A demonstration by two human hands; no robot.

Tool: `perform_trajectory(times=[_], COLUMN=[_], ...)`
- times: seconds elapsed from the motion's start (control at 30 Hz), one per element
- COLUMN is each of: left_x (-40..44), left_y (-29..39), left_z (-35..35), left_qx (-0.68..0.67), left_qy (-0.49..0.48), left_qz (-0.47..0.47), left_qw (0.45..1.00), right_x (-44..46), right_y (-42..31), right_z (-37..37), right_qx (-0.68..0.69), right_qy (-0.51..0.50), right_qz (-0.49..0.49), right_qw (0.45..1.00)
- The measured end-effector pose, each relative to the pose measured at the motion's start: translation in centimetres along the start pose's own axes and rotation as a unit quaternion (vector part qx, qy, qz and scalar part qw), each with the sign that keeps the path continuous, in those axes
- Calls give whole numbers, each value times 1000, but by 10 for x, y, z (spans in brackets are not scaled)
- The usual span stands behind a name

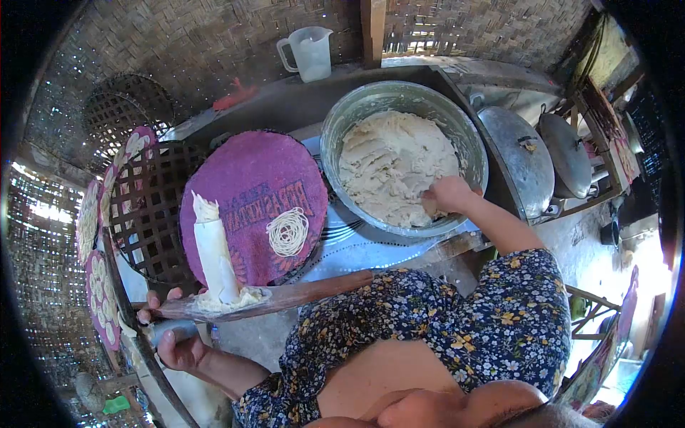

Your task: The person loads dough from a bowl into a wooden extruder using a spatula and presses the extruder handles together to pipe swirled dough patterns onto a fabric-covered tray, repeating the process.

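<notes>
My right hand (449, 195) is in a wide metal basin (332, 146), its fingers pressed into a mass of pale, sticky dough (396, 160); the fingertips are partly hidden. At the lower left, my left hand (177, 342) curls around the end of a wooden bar (307, 294) and a short grey cylinder (173, 330) beside it. A white tube (212, 257) stands on the bar, with dough at its top and smeared around its base. Behind the tube, a round purple cloth-covered tray (250, 167) bears one coil of thin noodle strands (287, 232).
An open-weave basket tray (153, 214) leans left of the purple tray. More purple rounds with coils (103, 299) line the left side. A plastic measuring jug (312, 53) stands at the back. Lidded metal pots (517, 157) are at the right.
</notes>
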State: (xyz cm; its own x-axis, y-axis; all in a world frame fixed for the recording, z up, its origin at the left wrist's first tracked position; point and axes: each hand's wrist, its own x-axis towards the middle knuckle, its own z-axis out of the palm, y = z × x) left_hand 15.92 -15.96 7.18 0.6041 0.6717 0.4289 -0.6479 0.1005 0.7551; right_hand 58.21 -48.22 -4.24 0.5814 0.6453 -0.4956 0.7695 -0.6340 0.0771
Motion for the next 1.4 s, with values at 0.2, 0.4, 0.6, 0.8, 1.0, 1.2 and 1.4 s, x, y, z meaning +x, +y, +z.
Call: perform_trajectory(times=[0.2, 0.4, 0.6, 0.8, 1.0, 1.2, 1.4], left_x=[16, 47, 78, 103, 102, 96, 104], left_y=[-19, -41, -112, -140, -155, -157, -171], left_z=[26, 72, 87, 164, 179, 195, 177], left_qx=[48, 85, 147, 513, 506, 563, 584], left_qy=[-4, -132, -113, -325, -374, -320, -267], left_qz=[-4, -32, -250, -66, -29, -35, -73], left_qw=[999, 987, 950, 792, 777, 761, 763], right_x=[2, -53, -108, -136, -151, -156, -143], right_y=[6, 9, 50, 48, 8, -64, -85], right_z=[17, -66, -128, -175, -225, -235, -196], right_qx=[101, 267, 426, 495, 79, -224, -276], right_qy=[6, -87, 28, 115, 235, 504, 574], right_qz=[1, 21, -154, -237, -279, -319, -299], right_qw=[995, 960, 891, 828, 928, 770, 711])
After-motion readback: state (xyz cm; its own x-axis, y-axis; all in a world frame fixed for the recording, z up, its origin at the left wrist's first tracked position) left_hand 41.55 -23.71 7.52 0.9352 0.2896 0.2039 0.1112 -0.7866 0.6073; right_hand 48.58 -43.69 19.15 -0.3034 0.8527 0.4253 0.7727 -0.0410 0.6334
